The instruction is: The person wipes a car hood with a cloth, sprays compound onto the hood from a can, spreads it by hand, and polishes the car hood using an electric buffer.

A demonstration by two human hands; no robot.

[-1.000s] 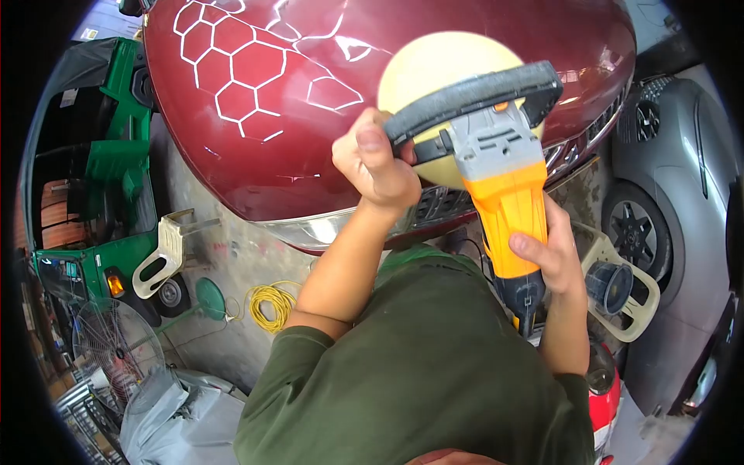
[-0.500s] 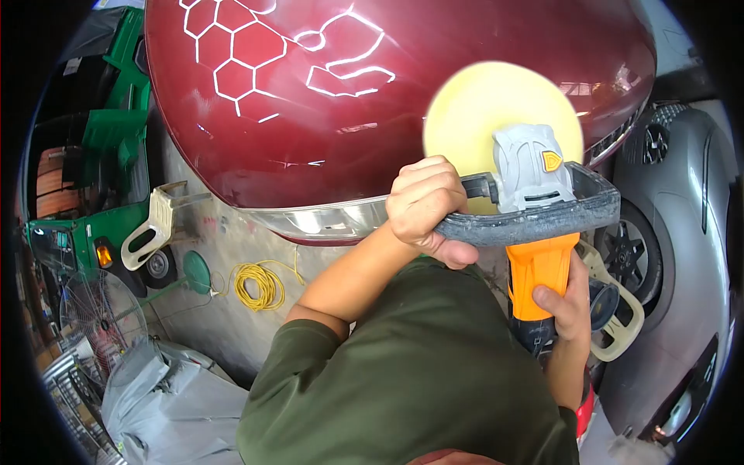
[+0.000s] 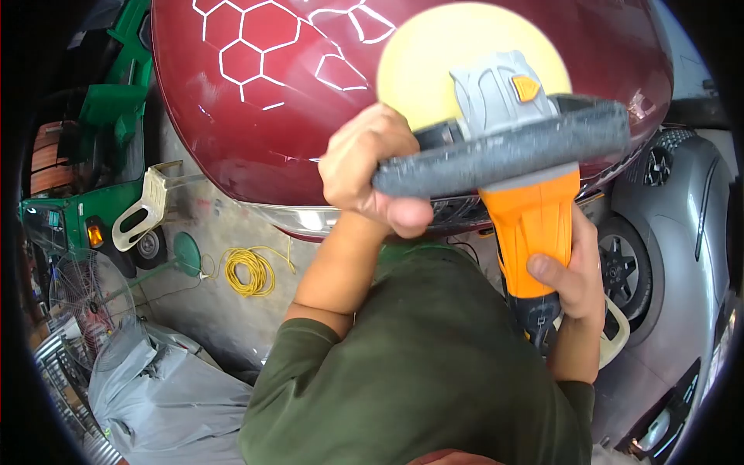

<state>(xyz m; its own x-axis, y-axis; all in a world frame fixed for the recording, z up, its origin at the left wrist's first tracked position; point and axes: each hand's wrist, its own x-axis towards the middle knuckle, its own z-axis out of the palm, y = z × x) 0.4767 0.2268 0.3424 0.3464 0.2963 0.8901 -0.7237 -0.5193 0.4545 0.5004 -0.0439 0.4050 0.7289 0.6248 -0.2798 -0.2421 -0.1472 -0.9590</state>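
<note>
An orange and grey polisher (image 3: 532, 232) with a black loop handle is held over a glossy red car hood (image 3: 232, 147). My left hand (image 3: 368, 163) wraps round the left end of the loop handle. Around the orange body, near its lower end, my right hand (image 3: 573, 271) is closed, thumb on top. The round yellow pad (image 3: 434, 70) lies at the hood's front part; its underside is hidden. White reflections in hexagon shapes show on the paint at the upper left.
A silver car (image 3: 682, 248) stands at the right. At the left are a green vehicle (image 3: 70, 221), a beige chair (image 3: 147, 205), a fan (image 3: 93, 306) and a coiled yellow cord (image 3: 249, 271) on the floor. A grey cover (image 3: 170, 395) lies lower left.
Over the last second the polisher swung right and toward my body, then back left and away. Both hands moved with it and kept their hold.
</note>
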